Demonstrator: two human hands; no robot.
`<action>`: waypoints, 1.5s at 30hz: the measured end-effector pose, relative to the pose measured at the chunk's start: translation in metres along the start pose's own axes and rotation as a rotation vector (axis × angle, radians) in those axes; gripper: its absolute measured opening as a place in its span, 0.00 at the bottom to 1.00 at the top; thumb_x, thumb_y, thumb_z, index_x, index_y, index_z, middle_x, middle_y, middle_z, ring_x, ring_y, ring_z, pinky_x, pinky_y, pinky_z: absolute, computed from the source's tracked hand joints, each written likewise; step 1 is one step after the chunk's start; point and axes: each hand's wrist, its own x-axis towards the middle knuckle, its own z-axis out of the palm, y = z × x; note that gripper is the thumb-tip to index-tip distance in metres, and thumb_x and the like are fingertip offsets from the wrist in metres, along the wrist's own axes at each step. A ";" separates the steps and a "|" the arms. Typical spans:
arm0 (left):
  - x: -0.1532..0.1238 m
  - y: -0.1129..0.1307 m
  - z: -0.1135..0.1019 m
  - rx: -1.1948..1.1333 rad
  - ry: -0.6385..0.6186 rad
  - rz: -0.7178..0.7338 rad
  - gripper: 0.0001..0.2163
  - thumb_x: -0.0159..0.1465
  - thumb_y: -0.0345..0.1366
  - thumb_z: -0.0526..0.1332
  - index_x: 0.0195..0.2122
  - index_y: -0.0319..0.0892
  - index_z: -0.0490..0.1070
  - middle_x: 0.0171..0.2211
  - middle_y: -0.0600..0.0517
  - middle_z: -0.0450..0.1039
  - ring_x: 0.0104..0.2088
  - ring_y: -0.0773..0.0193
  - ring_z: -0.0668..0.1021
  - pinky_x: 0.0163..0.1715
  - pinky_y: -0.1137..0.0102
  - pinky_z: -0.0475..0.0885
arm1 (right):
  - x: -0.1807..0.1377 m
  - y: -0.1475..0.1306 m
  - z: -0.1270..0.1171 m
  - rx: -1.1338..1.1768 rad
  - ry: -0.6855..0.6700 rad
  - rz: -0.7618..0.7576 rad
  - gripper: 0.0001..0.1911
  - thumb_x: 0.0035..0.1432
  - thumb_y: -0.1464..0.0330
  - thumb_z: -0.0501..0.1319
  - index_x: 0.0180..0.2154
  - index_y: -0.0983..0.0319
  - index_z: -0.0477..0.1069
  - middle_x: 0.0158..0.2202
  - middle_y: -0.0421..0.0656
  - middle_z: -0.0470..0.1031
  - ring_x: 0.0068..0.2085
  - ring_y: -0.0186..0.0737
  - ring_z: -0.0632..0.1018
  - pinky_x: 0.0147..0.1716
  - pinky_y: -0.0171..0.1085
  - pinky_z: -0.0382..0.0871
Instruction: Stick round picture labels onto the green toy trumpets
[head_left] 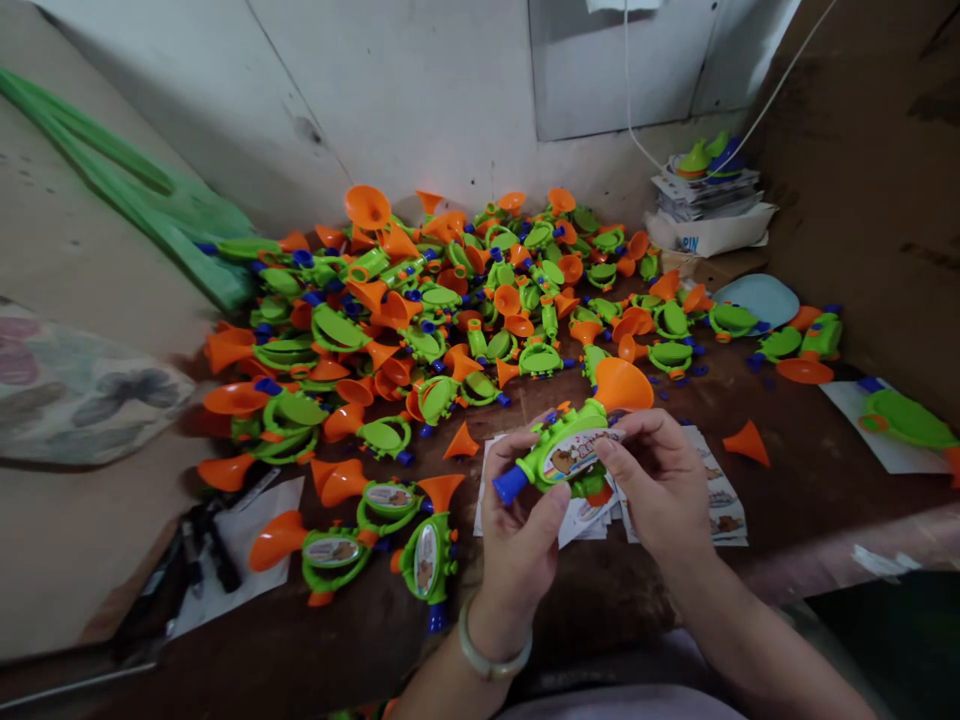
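Item: green toy trumpet (pixel 559 455), held label-up over my sticker sheets (pixel 724 505). Left hand (pixel 517 545): fingers curled round its blue end, steadying it. Right hand (pixel 660 480): fingertips pinched at the label. Behind: heap of trumpets (pixel 450 300).

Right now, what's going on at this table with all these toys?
A person holds a green toy trumpet in both hands: the left hand grips its body near the blue mouthpiece, and the right hand touches its picture sticker. Sticker sheets lie beneath on the table, and a heap of similar trumpets lies behind.
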 end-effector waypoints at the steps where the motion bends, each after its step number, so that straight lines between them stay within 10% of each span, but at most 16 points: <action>1: 0.000 -0.001 0.001 0.004 0.015 0.007 0.20 0.56 0.43 0.80 0.47 0.51 0.78 0.51 0.51 0.80 0.53 0.56 0.82 0.54 0.65 0.79 | -0.001 0.000 0.000 -0.009 -0.003 -0.012 0.14 0.58 0.58 0.77 0.33 0.57 0.76 0.27 0.35 0.78 0.25 0.31 0.78 0.25 0.28 0.77; 9: 0.002 -0.004 0.010 -0.072 0.140 0.026 0.17 0.55 0.43 0.80 0.43 0.49 0.80 0.42 0.54 0.79 0.40 0.67 0.81 0.44 0.74 0.79 | -0.003 -0.003 0.003 -0.115 0.009 -0.098 0.09 0.58 0.68 0.74 0.33 0.58 0.75 0.26 0.34 0.77 0.24 0.29 0.76 0.24 0.26 0.75; 27: -0.004 -0.010 -0.004 0.231 0.032 0.352 0.10 0.67 0.36 0.71 0.48 0.50 0.75 0.54 0.51 0.78 0.56 0.59 0.82 0.60 0.62 0.76 | -0.003 0.001 -0.001 -0.609 -0.048 -0.498 0.06 0.66 0.71 0.66 0.42 0.56 0.71 0.35 0.38 0.74 0.34 0.36 0.77 0.29 0.33 0.72; 33: -0.004 -0.008 -0.015 0.407 -0.033 0.443 0.10 0.69 0.33 0.67 0.50 0.48 0.73 0.56 0.47 0.79 0.58 0.54 0.82 0.57 0.60 0.79 | 0.013 0.014 -0.009 -0.754 0.012 -0.575 0.44 0.64 0.52 0.70 0.72 0.55 0.51 0.68 0.58 0.59 0.66 0.61 0.68 0.48 0.53 0.79; 37: -0.001 0.020 -0.053 0.747 -0.007 0.721 0.13 0.66 0.24 0.67 0.49 0.46 0.75 0.54 0.48 0.81 0.58 0.54 0.83 0.58 0.59 0.79 | 0.035 0.038 -0.040 -0.864 -0.008 -0.491 0.37 0.67 0.53 0.66 0.69 0.57 0.55 0.65 0.58 0.65 0.66 0.62 0.71 0.55 0.59 0.76; 40: -0.002 0.038 -0.102 1.173 0.040 0.873 0.16 0.63 0.21 0.69 0.49 0.44 0.77 0.60 0.44 0.78 0.62 0.51 0.80 0.64 0.57 0.75 | 0.037 0.058 -0.062 -0.981 -0.344 -0.125 0.28 0.70 0.58 0.61 0.66 0.59 0.59 0.56 0.55 0.77 0.55 0.55 0.80 0.54 0.54 0.77; 45: -0.015 0.034 -0.178 1.683 -0.115 0.792 0.13 0.67 0.28 0.69 0.52 0.40 0.76 0.67 0.32 0.68 0.73 0.35 0.66 0.68 0.43 0.69 | 0.010 0.077 -0.056 -1.129 -0.568 0.093 0.39 0.59 0.61 0.72 0.67 0.64 0.62 0.59 0.60 0.77 0.59 0.63 0.79 0.57 0.56 0.73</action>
